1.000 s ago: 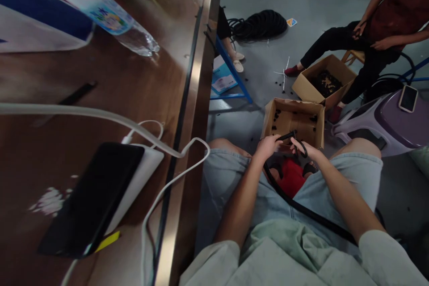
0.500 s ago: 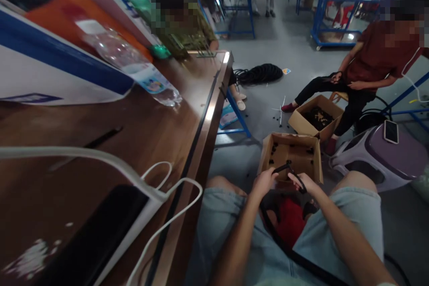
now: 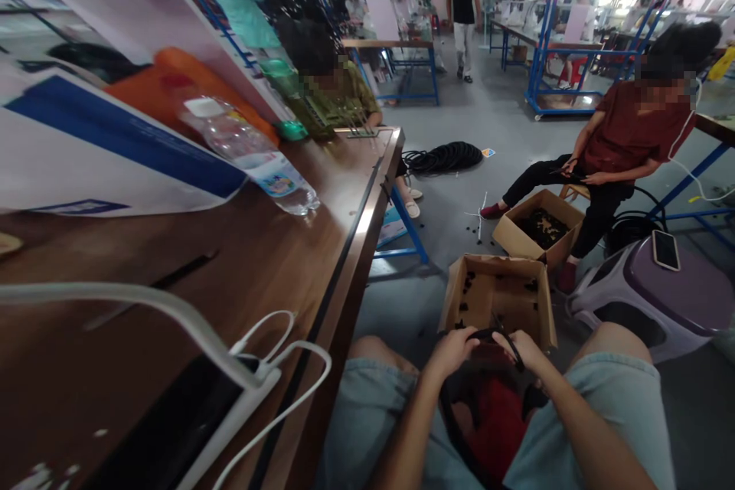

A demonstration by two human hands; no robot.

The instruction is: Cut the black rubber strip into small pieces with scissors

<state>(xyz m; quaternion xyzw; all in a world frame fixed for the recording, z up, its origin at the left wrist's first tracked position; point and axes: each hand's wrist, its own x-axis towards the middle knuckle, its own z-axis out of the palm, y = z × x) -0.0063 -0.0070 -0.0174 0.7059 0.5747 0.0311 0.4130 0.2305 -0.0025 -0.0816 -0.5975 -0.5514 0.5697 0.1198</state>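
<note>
A black tube (image 3: 485,334) arches between my two hands, just over the near edge of an open cardboard box (image 3: 498,263). My left hand (image 3: 453,351) is closed on one part of it. The fingers of my right hand (image 3: 524,351) wrap round another part, where a loop of the black tube curves down. More of the tube hangs from the left hand over my lap. A thin dark piece sticks up near the right fingers, too small to make out. Several small black pieces lie in the box.
The wooden table (image 3: 338,260) at left holds a plastic bottle (image 3: 281,182), white cables and a black device. A second box (image 3: 540,226) of black pieces stands before a seated person in dark red. A purple stool (image 3: 683,283) with a phone is at right. A black coil (image 3: 445,158) lies on the floor.
The view has tilted upward, so the scene sits lower and a standing person in black shows more fully. Both hands still hold the tube, with the part between them now flatter.
</note>
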